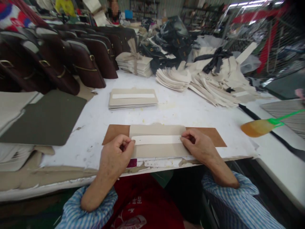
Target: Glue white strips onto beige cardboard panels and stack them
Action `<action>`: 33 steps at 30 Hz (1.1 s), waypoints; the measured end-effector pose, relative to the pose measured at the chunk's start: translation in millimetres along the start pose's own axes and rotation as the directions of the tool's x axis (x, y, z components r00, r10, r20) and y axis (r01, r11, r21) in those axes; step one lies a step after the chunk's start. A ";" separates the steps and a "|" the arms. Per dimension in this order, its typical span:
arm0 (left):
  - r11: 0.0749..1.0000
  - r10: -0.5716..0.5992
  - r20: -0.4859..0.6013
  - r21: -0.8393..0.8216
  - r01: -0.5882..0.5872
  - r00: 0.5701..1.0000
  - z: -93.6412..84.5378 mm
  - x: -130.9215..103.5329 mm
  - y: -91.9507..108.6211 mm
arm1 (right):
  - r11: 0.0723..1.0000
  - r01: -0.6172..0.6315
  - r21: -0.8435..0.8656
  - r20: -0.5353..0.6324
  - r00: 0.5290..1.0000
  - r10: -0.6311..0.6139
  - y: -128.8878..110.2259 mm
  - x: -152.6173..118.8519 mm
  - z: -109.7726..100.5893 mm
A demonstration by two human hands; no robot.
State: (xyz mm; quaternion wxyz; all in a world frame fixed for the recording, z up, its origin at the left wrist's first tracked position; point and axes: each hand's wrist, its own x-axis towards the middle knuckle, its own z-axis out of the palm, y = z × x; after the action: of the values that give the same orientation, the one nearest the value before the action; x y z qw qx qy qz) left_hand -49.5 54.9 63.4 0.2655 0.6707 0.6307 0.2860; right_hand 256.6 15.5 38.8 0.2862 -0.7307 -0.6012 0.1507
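This looks like a bag workshop: brown bags [87,62] stand in rows, and piles of flat pieces [172,79] sit on a big table [195,111].

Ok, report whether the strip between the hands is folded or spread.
Spread: the white strip lies flat on the beige panel, left hand and right hand at its ends.

Strip [157,140] on panel [162,150], stack [133,101] behind

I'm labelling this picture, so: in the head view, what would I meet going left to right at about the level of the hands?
Dark panel → left hand → white strip → right hand → amber-and-green object.
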 end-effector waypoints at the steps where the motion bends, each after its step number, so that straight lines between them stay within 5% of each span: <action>1: 1.000 0.014 0.000 -0.003 -0.014 1.000 0.3 -0.9 -0.5 | 1.000 -0.005 -0.006 0.002 1.000 0.005 0.3 0.1 0.0; 16: 0.961 -0.013 -0.009 0.277 0.015 1.000 7.3 2.5 5.5 | 0.998 -0.064 -0.025 0.019 0.998 0.065 -0.5 -0.2 -2.0; 33: 0.924 -0.031 0.032 0.383 0.017 0.999 8.9 3.1 9.6 | 0.998 -0.058 -0.024 0.026 0.998 0.059 -1.6 -1.2 -3.4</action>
State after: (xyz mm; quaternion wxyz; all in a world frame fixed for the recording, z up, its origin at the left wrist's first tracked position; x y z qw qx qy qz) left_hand -36.3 57.4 64.3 0.1449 0.7070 0.6776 0.1418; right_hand 256.9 13.7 42.3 0.2648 -0.7493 -0.5850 0.1617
